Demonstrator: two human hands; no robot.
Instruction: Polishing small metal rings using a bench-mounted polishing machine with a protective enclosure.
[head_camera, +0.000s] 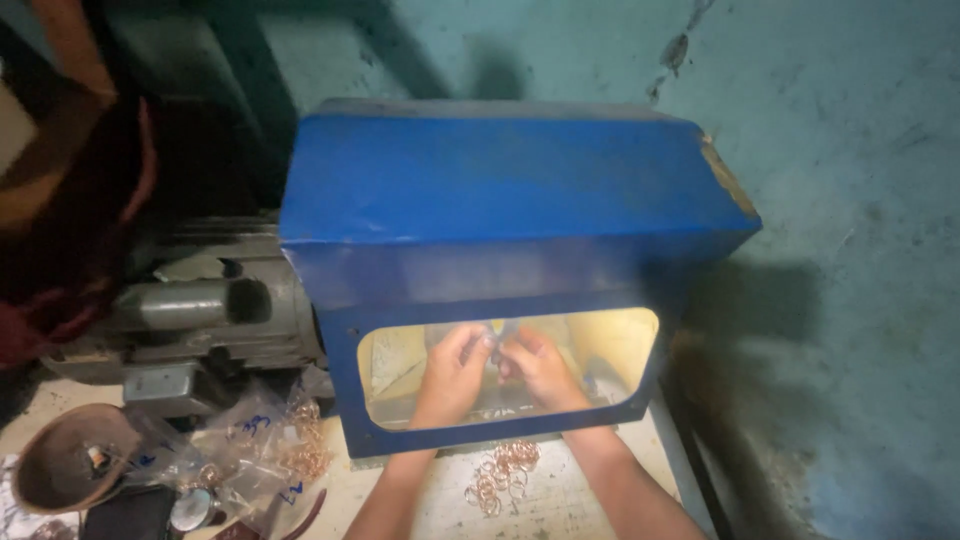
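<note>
Hands meet inside the blue box (500, 200): my left hand (450, 375) and right hand (545, 372) pinch one small piece (497, 352) between fingertips. Copper rings (503, 470) lie outside, between my forearms.

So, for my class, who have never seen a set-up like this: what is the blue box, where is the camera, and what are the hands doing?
The one picture comes from a camera worn on the person's head, looking down. The blue metal hood covers a machine; beside it sits a grey motor. Both arms reach through the hood's lit window. Inside, the left hand and right hand meet around something small; what it is cannot be made out. On the pale bench lies a pile of copper-coloured rings. To the left are clear bags of similar rings and a brown bowl.
</note>
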